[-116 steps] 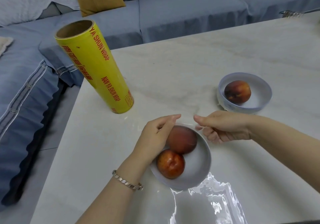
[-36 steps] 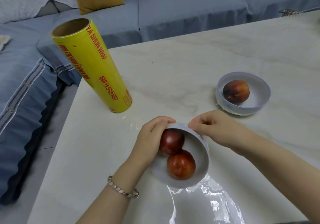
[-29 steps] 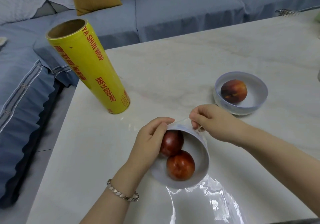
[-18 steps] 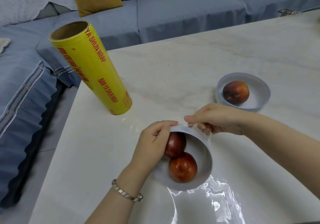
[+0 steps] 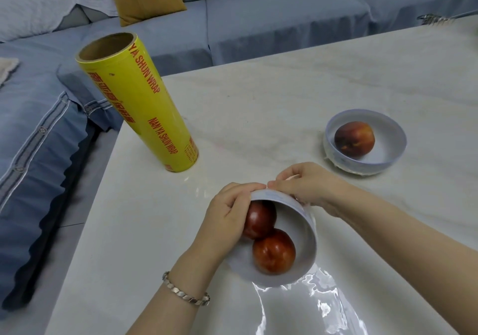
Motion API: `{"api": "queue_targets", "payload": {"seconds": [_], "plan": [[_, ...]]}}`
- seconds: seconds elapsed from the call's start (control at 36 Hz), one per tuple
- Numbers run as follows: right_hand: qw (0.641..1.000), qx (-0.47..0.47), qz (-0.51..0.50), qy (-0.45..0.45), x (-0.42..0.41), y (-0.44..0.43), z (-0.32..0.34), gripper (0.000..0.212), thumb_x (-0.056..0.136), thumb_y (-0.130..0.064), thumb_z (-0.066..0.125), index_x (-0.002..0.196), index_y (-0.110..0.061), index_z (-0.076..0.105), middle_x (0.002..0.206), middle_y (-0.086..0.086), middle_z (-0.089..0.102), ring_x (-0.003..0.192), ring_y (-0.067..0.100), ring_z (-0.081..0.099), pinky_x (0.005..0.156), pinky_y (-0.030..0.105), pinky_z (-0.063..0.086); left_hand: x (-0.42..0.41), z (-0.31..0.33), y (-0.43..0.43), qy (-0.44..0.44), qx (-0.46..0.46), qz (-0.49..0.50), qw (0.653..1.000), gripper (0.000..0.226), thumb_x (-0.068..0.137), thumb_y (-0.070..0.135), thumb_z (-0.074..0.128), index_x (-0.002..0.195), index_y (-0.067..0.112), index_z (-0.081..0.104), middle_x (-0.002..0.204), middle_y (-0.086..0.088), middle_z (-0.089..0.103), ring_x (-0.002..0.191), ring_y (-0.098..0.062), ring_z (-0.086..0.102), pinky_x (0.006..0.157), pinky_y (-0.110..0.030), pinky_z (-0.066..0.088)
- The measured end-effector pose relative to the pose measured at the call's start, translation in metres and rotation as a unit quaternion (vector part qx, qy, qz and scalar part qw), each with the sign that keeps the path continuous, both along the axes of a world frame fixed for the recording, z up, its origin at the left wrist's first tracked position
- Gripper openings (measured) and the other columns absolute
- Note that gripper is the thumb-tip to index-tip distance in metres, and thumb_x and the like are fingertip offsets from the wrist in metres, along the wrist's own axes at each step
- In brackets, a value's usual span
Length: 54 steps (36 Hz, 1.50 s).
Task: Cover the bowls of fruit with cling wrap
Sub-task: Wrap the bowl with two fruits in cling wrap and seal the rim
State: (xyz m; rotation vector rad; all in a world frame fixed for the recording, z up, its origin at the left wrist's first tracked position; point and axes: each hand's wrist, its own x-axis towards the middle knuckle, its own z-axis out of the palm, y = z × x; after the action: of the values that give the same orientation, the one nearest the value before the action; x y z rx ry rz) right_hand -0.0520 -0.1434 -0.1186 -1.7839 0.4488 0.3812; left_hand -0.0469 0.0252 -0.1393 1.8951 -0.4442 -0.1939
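A white bowl [image 5: 301, 233] with two red fruits [image 5: 273, 251] is tipped toward me near the table's front edge. My left hand [image 5: 225, 219] grips its left rim, fingers curled over the far edge. My right hand [image 5: 306, 187] pinches clear cling wrap at the bowl's far rim, fingertip to fingertip with the left. A loose shiny sheet of cling wrap [image 5: 307, 306] trails from under the bowl toward me. A second white bowl [image 5: 388, 164] with one fruit [image 5: 354, 139] stands at the right.
A tall yellow roll of cling wrap [image 5: 144, 109] stands on end at the table's left corner. The marble table [image 5: 271, 96] stretches back and right. A blue sofa [image 5: 258, 19] with cushions runs behind and to the left.
My right hand has come back onto the bowl's far rim, meeting the left fingertips. The bowl has tipped a little more toward me.
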Motion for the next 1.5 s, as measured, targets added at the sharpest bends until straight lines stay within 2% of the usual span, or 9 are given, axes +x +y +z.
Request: {"api": "queue_targets", "payload": {"seconds": [0.11,0.22,0.36,0.56,0.72,0.97,1.11,1.31,1.5], "plan": [[0.974,-0.08,-0.073,-0.201,-0.006,-0.002,0.005,0.016,0.08,-0.007,0.065,0.076,-0.022,0.065,0.074,-0.009,0.062,0.069,0.008,0.057,0.064,0.005,0.042,0.002,0.001,-0.003,0.001,0.025,-0.02,0.999,0.03,0.074,0.045,0.036,0.084,0.041,0.064,0.097,0.015,0.066,0.095,0.006,0.058,0.085,-0.008,0.04],[0.952,-0.033,0.031,-0.302,-0.03,0.002,0.016,0.012,0.085,-0.02,0.062,0.08,-0.021,0.072,0.083,-0.013,0.07,0.083,-0.004,0.063,0.078,0.005,0.042,0.003,0.003,-0.004,0.022,0.026,-0.012,0.999,0.027,0.081,0.029,0.041,0.084,0.031,0.067,0.094,0.011,0.067,0.091,0.004,0.059,0.08,-0.008,0.041],[0.957,-0.04,0.061,-0.28,-0.044,0.006,-0.002,0.032,0.084,-0.041,0.046,0.099,-0.029,0.071,0.104,-0.027,0.066,0.105,-0.014,0.056,0.091,0.006,0.038,0.003,0.005,-0.004,0.038,0.031,0.02,0.999,0.028,0.081,0.031,0.041,0.081,0.037,0.068,0.091,0.014,0.069,0.09,0.006,0.06,0.079,-0.008,0.042],[0.982,-0.063,0.065,-0.169,-0.043,-0.011,-0.018,0.077,0.086,-0.066,0.034,0.094,0.005,0.063,0.106,0.021,0.065,0.1,0.03,0.059,0.094,0.04,0.043,0.001,0.006,-0.004,0.059,0.016,0.087,0.994,0.028,0.09,0.028,0.047,0.072,0.031,0.068,0.071,0.024,0.069,0.076,0.012,0.061,0.069,-0.003,0.042],[0.975,0.198,-0.058,-0.077,-0.058,-0.024,-0.03,0.036,0.084,-0.04,0.045,0.099,-0.016,0.067,0.096,0.004,0.074,0.088,0.016,0.07,0.077,0.024,0.056,0.001,0.0,-0.001,0.123,-0.024,0.237,0.963,0.041,0.098,0.028,0.041,0.066,0.022,0.067,0.071,0.01,0.067,0.073,-0.006,0.061,0.07,-0.02,0.047],[0.978,0.147,-0.105,-0.101,-0.052,-0.02,-0.019,0.014,0.084,-0.015,0.063,0.082,-0.008,0.074,0.075,0.001,0.071,0.067,0.007,0.065,0.063,0.014,0.052,-0.008,0.0,-0.003,0.122,-0.028,0.201,0.972,0.032,0.095,0.011,0.04,0.09,0.025,0.068,0.1,0.014,0.066,0.097,-0.001,0.059,0.081,-0.011,0.045],[0.986,0.152,-0.053,-0.053,-0.046,-0.016,-0.01,0.011,0.08,-0.014,0.067,0.075,-0.005,0.072,0.078,0.007,0.07,0.072,0.011,0.063,0.071,0.017,0.054,0.01,0.009,0.001,0.169,-0.009,0.148,0.974,0.021,0.083,0.03,0.048,0.066,0.02,0.057,0.078,-0.002,0.06,0.081,-0.019,0.055,0.078,-0.032,0.041],[0.999,-0.002,0.02,-0.044,-0.04,-0.015,0.007,0.031,0.093,-0.02,0.05,0.079,0.004,0.063,0.077,0.008,0.058,0.066,0.012,0.051,0.059,0.013,0.045,0.016,0.007,0.001,0.085,0.071,0.08,0.991,0.021,0.09,0.022,0.048,0.069,0.019,0.049,0.07,0.003,0.051,0.064,-0.005,0.045,0.059,-0.014,0.035],[0.991,0.125,-0.024,0.048,-0.024,-0.031,0.012,0.035,0.094,-0.022,0.05,0.061,-0.011,0.048,0.059,0.004,0.049,0.05,0.01,0.041,0.05,0.015,0.042,0.014,0.012,-0.007,0.056,-0.023,0.042,0.997,0.023,0.075,0.022,0.042,0.077,0.027,0.064,0.086,0.01,0.071,0.086,0.002,0.063,0.076,-0.008,0.044]]}}
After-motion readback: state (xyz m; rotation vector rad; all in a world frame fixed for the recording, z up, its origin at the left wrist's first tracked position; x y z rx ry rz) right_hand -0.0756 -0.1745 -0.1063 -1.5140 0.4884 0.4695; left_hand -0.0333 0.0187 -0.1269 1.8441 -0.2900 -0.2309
